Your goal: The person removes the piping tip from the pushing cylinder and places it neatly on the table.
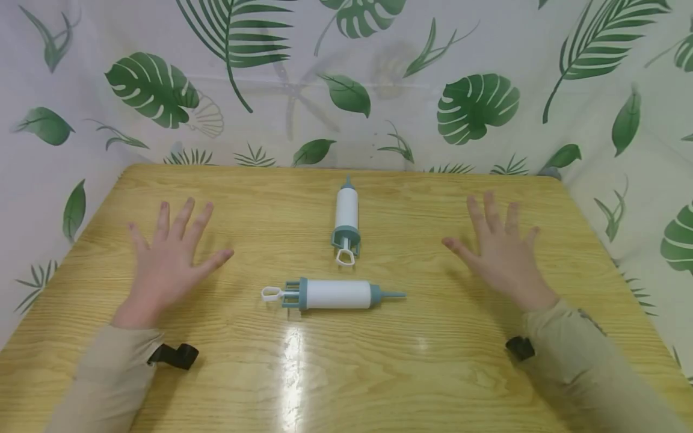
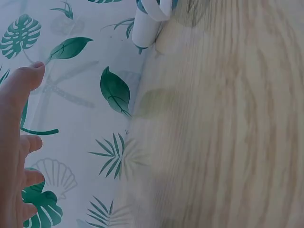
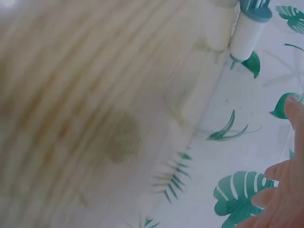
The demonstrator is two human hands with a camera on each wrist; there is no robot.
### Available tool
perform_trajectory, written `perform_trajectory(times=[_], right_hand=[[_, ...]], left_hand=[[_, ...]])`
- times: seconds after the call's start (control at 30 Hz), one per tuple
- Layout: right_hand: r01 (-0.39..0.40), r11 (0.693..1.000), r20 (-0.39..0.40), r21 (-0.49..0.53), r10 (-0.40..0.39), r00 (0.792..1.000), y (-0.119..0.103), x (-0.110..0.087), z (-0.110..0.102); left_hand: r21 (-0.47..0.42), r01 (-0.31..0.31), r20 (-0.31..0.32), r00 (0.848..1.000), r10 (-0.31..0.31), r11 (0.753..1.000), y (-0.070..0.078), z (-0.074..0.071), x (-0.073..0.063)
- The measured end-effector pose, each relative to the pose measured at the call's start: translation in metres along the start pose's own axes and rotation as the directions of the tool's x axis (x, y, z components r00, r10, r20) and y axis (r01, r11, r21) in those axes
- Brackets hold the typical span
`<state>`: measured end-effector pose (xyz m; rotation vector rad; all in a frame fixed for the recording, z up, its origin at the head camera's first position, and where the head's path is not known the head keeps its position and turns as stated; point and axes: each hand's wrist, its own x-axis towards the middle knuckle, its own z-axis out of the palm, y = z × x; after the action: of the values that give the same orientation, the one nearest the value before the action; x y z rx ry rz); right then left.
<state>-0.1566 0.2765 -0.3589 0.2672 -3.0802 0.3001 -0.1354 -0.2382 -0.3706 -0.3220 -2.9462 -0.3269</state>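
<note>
Two white syringe-like tubes with blue-grey caps, pointed nozzles and looped white pull handles lie on the wooden table. The nearer tube (image 1: 339, 294) lies crosswise, its nozzle to the right and its handle to the left. Behind it, the farther tube (image 1: 347, 208) points its nozzle at the back edge, handle toward me. My left hand (image 1: 168, 258) is spread wide on the left, apart from both tubes. On the right, my right hand (image 1: 500, 252) is likewise spread and holds nothing. Parts of a white tube (image 2: 146, 31) show at the top of the left wrist view.
The wood-grain table (image 1: 379, 373) ends at a back edge against a white cloth (image 1: 390, 120) printed with green leaves, which also hangs at both sides. A black wrist camera (image 1: 184, 356) sits at the left cuff, another black camera (image 1: 521, 347) at the right.
</note>
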Motion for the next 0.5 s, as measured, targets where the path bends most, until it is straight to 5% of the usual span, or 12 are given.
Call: perform_trajectory(times=[0.5], right_hand=[[0.11,0.98,0.034,0.164,-0.117,0.993,-0.035,-0.017,0.006]], left_hand=[[-0.176,-0.189,-0.076,0.981,0.178,0.966,0.039,0.014,-0.006]])
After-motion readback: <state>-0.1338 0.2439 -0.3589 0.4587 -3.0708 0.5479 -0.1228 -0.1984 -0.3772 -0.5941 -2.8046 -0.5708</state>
